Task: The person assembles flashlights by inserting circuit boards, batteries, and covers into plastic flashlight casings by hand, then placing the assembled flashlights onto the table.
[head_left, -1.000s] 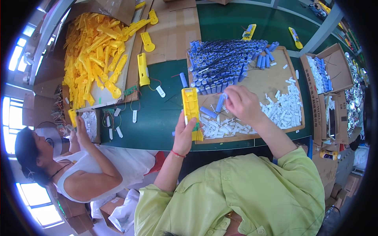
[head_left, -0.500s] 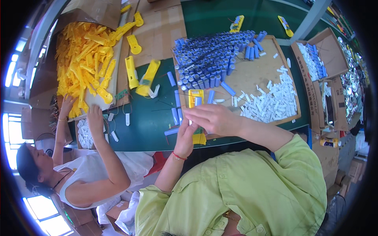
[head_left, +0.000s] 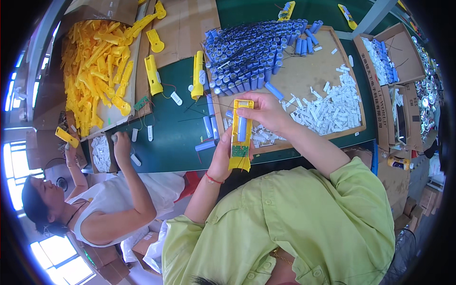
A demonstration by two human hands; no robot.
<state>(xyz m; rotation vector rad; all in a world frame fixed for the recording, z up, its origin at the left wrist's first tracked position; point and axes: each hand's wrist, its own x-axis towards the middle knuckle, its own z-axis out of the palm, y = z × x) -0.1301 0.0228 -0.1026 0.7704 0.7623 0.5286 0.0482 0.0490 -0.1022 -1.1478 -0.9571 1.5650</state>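
Fingers of the right hand [head_left: 268, 114] pinch the yellow housing [head_left: 240, 164] near its 12 o'clock end, thumb at the upper end of the blue cell [head_left: 242, 130]. Cell lies inside, long axis roughly 12-to-6, in line with the housing. Left hand [head_left: 220, 160] clasps from 8 o'clock, nearer the green circuit board [head_left: 240, 151] below the cell. Farther out: massed blue cells [head_left: 247, 59] at 12, white pieces [head_left: 327, 111] between 2 and 3.

Smooth plastic casing [head_left: 235, 130], slightly glossy cell [head_left: 242, 129], matt cardboard [head_left: 190, 26]

Tray [head_left: 304, 71] passable between blue cells [head_left: 247, 57], white pieces [head_left: 327, 107]
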